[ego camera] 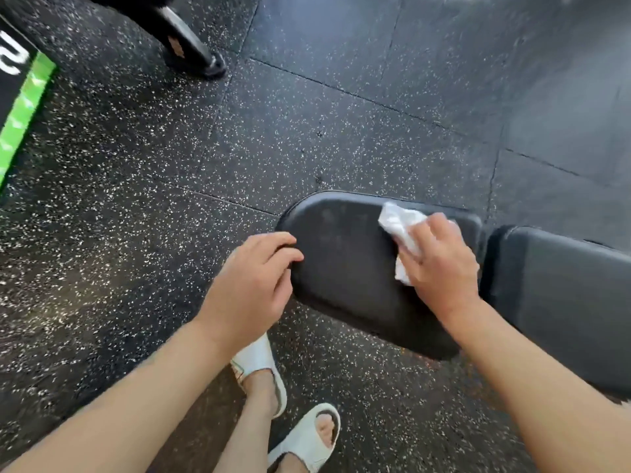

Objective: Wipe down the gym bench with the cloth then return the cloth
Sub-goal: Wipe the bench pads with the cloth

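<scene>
Presently, in the head view, a crumpled white cloth (401, 233) is held down on the seat pad (345, 264) of the gym bench by the right hand (440, 261), whose fingers are curled over the cloth so that the grip is closed on it. Most of the cloth shows just beyond and to the left of that grip, lying on the far right part of the seat pad. The left hand (252, 281) is rested on the pad's near-left rim, fingers loosely bent over the edge and nothing held; by the look of it the bench is being steadied.

The wiping step is judged to be in hand, with the return of the cloth not yet begun. To the right of the grip, across a narrow gap, the back pad (560, 295) lies. The next move would call for the cloth to be swept leftward, away from the grip's present place, across the bare tabletop of the seat, with steady pressure kept.

A large white character on the black mat (13, 80) with a green stripe is partly cut off; it cannot be read with certainty.
</scene>
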The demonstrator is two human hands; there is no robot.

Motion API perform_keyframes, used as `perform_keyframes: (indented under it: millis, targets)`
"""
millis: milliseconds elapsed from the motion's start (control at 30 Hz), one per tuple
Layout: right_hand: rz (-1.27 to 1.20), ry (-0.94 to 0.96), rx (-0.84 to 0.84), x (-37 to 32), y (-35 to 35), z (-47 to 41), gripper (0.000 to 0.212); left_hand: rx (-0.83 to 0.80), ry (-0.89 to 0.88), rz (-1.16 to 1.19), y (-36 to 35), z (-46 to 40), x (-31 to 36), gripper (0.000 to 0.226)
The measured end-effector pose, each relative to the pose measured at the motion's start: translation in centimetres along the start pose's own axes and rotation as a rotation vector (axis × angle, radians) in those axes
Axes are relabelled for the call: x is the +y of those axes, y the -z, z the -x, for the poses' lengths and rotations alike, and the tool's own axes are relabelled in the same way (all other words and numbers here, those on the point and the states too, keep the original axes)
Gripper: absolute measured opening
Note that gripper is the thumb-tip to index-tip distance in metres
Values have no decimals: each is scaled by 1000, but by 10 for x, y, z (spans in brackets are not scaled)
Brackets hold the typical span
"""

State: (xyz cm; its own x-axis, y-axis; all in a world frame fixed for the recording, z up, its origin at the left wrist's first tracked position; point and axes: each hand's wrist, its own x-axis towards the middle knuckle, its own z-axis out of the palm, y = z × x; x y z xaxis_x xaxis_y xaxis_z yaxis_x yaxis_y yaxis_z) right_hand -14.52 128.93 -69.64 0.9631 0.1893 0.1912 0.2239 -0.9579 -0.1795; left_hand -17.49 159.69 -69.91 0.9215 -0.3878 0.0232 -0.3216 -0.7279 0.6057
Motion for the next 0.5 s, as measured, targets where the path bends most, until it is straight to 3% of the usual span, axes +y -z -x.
perform_keyframes:
  millis: [33,100,233,300,433,500]
  targets:
    - [14,-174,47,9,5,3,21,-18,-51,-15,-2,-9,9,27]
    - [1,-304,98,0,5,18,20,-56,-137,-46,-8,-27,26,30]
    - [-161,-54,23,-60,0,70,7,-122,-220,-129,-21,-58,52,34]
    - [-169,20,-21,-65,0,91,16,-178,-267,-167,-26,-70,62,37]
    - [-34,-158,65,-23,-2,98,15,-321,-431,-249,-38,-94,77,40]
    - [90,-317,55,4,-3,96,42,-363,-492,-290,-46,-107,82,43]
